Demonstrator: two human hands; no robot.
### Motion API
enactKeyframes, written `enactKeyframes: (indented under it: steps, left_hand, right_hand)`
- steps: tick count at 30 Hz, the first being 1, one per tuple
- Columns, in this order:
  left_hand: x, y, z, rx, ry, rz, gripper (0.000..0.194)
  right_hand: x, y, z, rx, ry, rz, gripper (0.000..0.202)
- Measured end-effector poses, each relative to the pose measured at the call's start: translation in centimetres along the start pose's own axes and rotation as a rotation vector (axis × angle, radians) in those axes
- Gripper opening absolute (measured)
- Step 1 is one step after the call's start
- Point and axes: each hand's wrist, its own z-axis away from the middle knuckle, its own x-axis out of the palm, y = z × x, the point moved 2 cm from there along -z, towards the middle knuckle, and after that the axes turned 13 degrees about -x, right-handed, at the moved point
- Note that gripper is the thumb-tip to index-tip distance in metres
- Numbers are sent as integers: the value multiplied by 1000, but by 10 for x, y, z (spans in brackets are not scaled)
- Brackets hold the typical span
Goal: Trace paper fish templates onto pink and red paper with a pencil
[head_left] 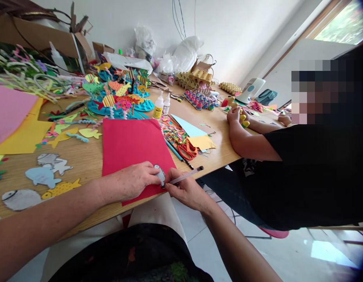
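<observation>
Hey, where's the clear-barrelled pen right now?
In the head view, the pen is in the right hand, low and just right of centre, at the red sheet's near right corner, beside the pale cutout that the left hand touches.

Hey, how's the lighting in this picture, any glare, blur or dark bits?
Head view: window bright and washed out, glare on the floor at lower right; head view: co-worker's black shirt too dark for much detail; head view: red sheet and pen evenly lit, reasonably sharp.
</observation>
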Motion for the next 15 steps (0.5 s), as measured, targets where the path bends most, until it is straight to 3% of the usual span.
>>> enactKeyframes:
  steps: [15]
  left_hand:
    - [1,-2,0,27,17,46,32]
  right_hand:
    - [1,-2,-1,-13,-7,80,10]
